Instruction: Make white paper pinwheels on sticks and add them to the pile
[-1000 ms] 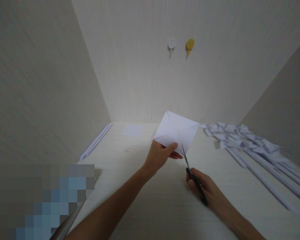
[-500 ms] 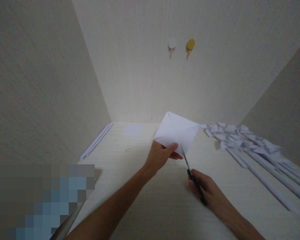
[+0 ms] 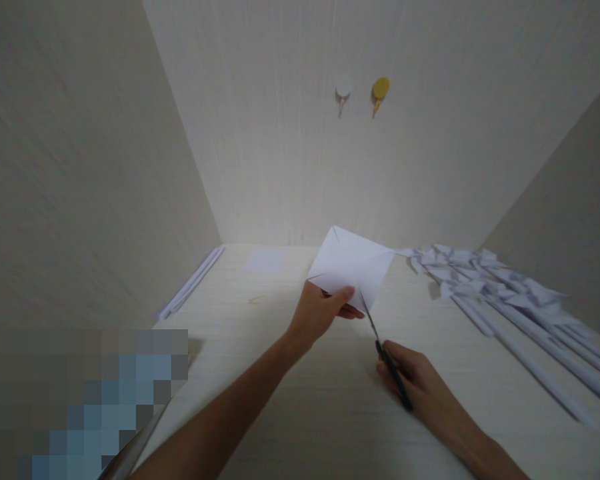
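A square sheet of white paper (image 3: 351,262) is pinched between the thumb and fingers of my left hand (image 3: 323,308), held above the table. Slits or creases run inward from its corners. My right hand (image 3: 411,375) is closed around the dark handles of a pair of scissors (image 3: 373,322). The blades point up and away from me and lie over the sheet's near corner, beside my left thumb. From here the blades look closed together or nearly so.
Several white paper pinwheels on rolled paper sticks (image 3: 510,310) lie at the right. Rolled paper sticks (image 3: 193,283) rest along the left edge, near a flat paper square (image 3: 265,260). A white hook (image 3: 343,87) and a yellow hook (image 3: 381,88) are on the wall.
The paper has shifted very slightly left and its far corner a little lower. The scissor blades have moved slightly left with it. Both hands keep their holds.
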A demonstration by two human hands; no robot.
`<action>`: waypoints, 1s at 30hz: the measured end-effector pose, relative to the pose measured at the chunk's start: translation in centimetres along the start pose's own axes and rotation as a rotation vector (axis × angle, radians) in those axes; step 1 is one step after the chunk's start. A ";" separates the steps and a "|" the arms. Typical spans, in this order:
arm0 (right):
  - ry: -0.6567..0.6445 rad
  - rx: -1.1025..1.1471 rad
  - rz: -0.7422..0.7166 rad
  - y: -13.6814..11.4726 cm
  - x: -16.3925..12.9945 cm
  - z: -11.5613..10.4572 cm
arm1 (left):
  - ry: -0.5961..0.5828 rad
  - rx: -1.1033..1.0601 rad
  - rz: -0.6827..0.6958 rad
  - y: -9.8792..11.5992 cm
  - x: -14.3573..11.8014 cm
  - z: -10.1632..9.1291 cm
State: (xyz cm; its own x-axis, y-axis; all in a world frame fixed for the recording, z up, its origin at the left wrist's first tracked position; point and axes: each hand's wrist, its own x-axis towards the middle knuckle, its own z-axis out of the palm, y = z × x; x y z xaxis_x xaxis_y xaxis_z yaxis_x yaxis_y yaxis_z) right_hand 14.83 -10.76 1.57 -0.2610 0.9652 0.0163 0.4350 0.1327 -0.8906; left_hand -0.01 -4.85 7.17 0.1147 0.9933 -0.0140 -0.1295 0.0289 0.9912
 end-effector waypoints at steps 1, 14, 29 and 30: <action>0.004 -0.008 -0.001 -0.1 0.0 0.0 | 0.000 0.000 0.000 0.0 0.0 0.0; 0.012 -0.047 0.003 0.0 0.0 -0.1 | -0.011 0.002 0.009 -0.1 0.1 -0.2; 0.048 -0.088 -0.016 -0.3 0.0 -0.2 | -0.017 -0.002 -0.001 -0.1 0.1 -0.2; 0.044 -0.085 -0.014 -0.3 0.0 -0.2 | -0.016 -0.005 0.000 -0.1 0.1 -0.2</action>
State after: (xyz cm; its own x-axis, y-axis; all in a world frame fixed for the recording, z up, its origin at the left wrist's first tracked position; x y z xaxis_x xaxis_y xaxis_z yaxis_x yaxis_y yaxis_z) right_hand 14.90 -10.78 1.91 -0.2305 0.9718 0.0501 0.5036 0.1632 -0.8484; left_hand -0.19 -4.72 7.02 0.1306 0.9914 -0.0122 -0.1341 0.0298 0.9905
